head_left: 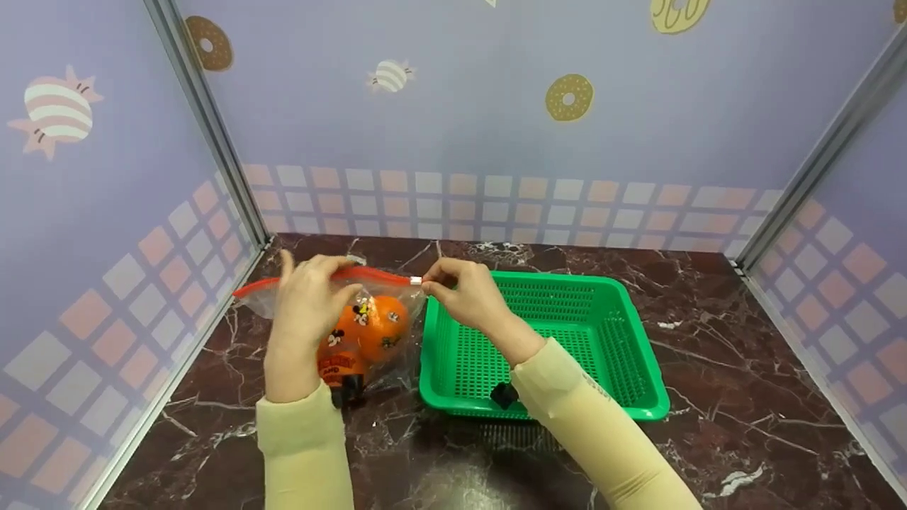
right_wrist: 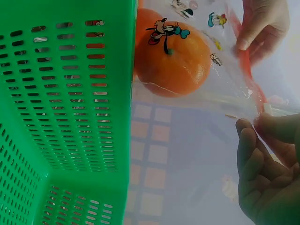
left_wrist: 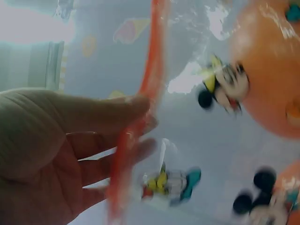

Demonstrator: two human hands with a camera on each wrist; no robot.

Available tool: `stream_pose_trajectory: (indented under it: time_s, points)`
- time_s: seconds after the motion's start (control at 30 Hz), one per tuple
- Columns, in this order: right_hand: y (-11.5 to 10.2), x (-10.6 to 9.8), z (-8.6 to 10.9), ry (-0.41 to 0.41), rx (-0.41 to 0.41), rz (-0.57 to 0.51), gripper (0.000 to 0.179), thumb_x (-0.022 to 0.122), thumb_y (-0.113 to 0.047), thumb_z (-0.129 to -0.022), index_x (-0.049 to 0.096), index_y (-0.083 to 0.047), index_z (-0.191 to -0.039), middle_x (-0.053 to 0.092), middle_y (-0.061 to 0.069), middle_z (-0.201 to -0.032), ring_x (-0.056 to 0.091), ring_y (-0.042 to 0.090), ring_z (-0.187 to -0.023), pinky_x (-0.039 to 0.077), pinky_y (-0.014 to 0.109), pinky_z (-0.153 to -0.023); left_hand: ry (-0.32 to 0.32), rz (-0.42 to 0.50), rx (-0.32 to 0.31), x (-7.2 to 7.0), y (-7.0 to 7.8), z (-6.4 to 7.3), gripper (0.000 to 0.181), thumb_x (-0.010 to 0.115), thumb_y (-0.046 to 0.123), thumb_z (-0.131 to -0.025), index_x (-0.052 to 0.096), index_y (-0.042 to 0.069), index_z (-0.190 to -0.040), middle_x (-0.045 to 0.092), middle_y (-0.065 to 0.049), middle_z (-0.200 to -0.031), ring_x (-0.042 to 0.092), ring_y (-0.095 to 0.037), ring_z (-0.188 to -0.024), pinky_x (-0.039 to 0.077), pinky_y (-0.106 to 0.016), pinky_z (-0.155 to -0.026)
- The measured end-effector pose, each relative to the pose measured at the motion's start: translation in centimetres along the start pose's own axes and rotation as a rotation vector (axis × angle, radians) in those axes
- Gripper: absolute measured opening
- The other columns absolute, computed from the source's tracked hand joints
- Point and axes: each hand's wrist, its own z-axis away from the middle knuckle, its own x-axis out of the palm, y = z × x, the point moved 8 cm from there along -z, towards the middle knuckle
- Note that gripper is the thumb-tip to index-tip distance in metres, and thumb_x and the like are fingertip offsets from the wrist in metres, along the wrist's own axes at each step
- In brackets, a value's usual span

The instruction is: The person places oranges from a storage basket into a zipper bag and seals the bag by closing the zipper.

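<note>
A clear zip bag (head_left: 393, 358) printed with cartoon characters holds several oranges (head_left: 386, 326); one shows a green stem end in the right wrist view. Along its top runs a red zip strip (head_left: 372, 275) with a white slider (head_left: 416, 281) at the right end. My left hand (head_left: 305, 312) pinches the strip between thumb and fingers, as the left wrist view (left_wrist: 145, 105) also shows. My right hand (head_left: 471, 294) pinches the bag's top right corner with thumb and forefinger, right beside the slider. The strip looks closed near the slider; elsewhere I cannot tell.
A green plastic basket (head_left: 641, 347) with slotted walls stands right of the bag, under my right forearm. Both stand on a dark red marbled tabletop (head_left: 716, 425). Patterned panels (head_left: 482, 142) enclose the back and sides.
</note>
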Motion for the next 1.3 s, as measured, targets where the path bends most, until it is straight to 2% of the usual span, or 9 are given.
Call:
stream_pose_trajectory:
  time_s: [0.1, 0.2, 0.27, 0.33, 0.4, 0.47, 0.6, 0.87, 1.3]
  points:
    - [-0.2, -0.1, -0.1, -0.005, -0.026, 0.015, 0.009, 0.069, -0.016, -0.099, 0.075, -0.01, -0.097, 0.077, 0.007, -0.092, 0.071, 0.019, -0.081, 0.058, 0.033, -0.073, -0.043, 0.028, 0.101, 1.3, 2.4, -0.7, 0.051, 0.081, 0.023, -0.086, 0.068, 0.003, -0.131, 0.069, -0.017, -0.134, 0.06, -0.038, -0.131, 0.005, -0.059, -0.128]
    - [-0.2, -0.1, -0.1, -0.006, -0.044, 0.032, 0.008, 0.07, -0.014, -0.098, 0.076, -0.009, -0.098, 0.077, 0.008, -0.094, 0.073, 0.021, -0.084, 0.059, 0.034, -0.076, -0.082, 0.061, 0.216, 2.9, 4.5, -1.3, 0.05, 0.083, 0.025, -0.085, 0.071, 0.004, -0.129, 0.072, -0.014, -0.129, 0.065, -0.034, -0.126, 0.012, -0.058, -0.128]
    - [-0.1, 0.0, -0.1, -0.006, -0.044, 0.037, 0.007, 0.07, -0.013, -0.098, 0.076, -0.01, -0.098, 0.077, 0.008, -0.096, 0.073, 0.021, -0.086, 0.06, 0.035, -0.078, -0.114, 0.076, 0.257, 3.9, 5.3, -1.5, 0.044, 0.082, 0.024, -0.086, 0.074, 0.005, -0.125, 0.075, -0.013, -0.123, 0.07, -0.031, -0.118, 0.018, -0.056, -0.128]
    - [0.0, 0.1, -0.1, -0.007, -0.04, 0.032, 0.007, 0.07, -0.012, -0.098, 0.076, -0.01, -0.097, 0.077, 0.008, -0.096, 0.073, 0.021, -0.087, 0.059, 0.035, -0.078, -0.133, 0.089, 0.26, 4.7, 5.6, -1.7, 0.035, 0.08, 0.021, -0.087, 0.077, 0.006, -0.118, 0.078, -0.011, -0.115, 0.074, -0.03, -0.108, 0.025, -0.052, -0.126]
    - [0.2, 0.2, -0.1, -0.013, -0.031, 0.022, 0.007, 0.069, -0.013, -0.098, 0.076, -0.01, -0.098, 0.077, 0.008, -0.096, 0.073, 0.021, -0.086, 0.059, 0.033, -0.076, -0.121, 0.1, 0.255, 5.0, 5.6, -1.7, 0.026, 0.079, 0.019, -0.089, 0.079, 0.006, -0.111, 0.08, -0.01, -0.106, 0.076, -0.029, -0.096, 0.039, -0.048, -0.119]
    - [0.3, 0.3, 0.0, -0.019, -0.026, 0.016, 0.008, 0.069, -0.013, -0.098, 0.076, -0.01, -0.098, 0.077, 0.008, -0.096, 0.073, 0.02, -0.085, 0.058, 0.032, -0.074, -0.086, 0.108, 0.26, 5.0, 5.4, -1.6, 0.019, 0.078, 0.017, -0.089, 0.081, 0.005, -0.104, 0.08, -0.01, -0.1, 0.076, -0.028, -0.085, 0.054, -0.045, -0.103]
    - [0.2, 0.4, 0.1, -0.016, -0.042, 0.016, 0.007, 0.068, -0.014, -0.099, 0.074, -0.009, -0.099, 0.077, 0.008, -0.095, 0.073, 0.019, -0.083, 0.057, 0.03, -0.07, -0.017, 0.114, 0.297, 4.7, 5.3, -1.4, 0.015, 0.077, 0.018, -0.09, 0.082, 0.006, -0.098, 0.081, -0.01, -0.094, 0.075, -0.027, -0.077, 0.06, -0.042, -0.072]
    - [-0.2, 0.1, -0.1, 0.012, -0.043, 0.008, 0.008, 0.07, -0.015, -0.098, 0.075, -0.012, -0.093, 0.077, 0.006, -0.09, 0.072, 0.018, -0.08, 0.056, 0.029, -0.068, 0.001, 0.108, 0.331, 4.0, 5.0, -1.7, 0.014, 0.078, 0.018, -0.089, 0.083, 0.007, -0.095, 0.081, -0.009, -0.092, 0.076, -0.027, -0.077, 0.061, -0.042, -0.071]
    - [1.0, -0.2, 0.1, 0.014, 0.001, -0.022, 0.01, 0.071, -0.016, -0.097, 0.074, -0.012, -0.088, 0.078, 0.005, -0.087, 0.069, 0.016, -0.073, 0.05, 0.03, -0.064, -0.028, 0.029, 0.252, 3.0, 2.3, -2.3, 0.014, 0.077, 0.019, -0.09, 0.082, 0.008, -0.096, 0.081, -0.011, -0.094, 0.076, -0.031, -0.083, 0.06, -0.048, -0.078]
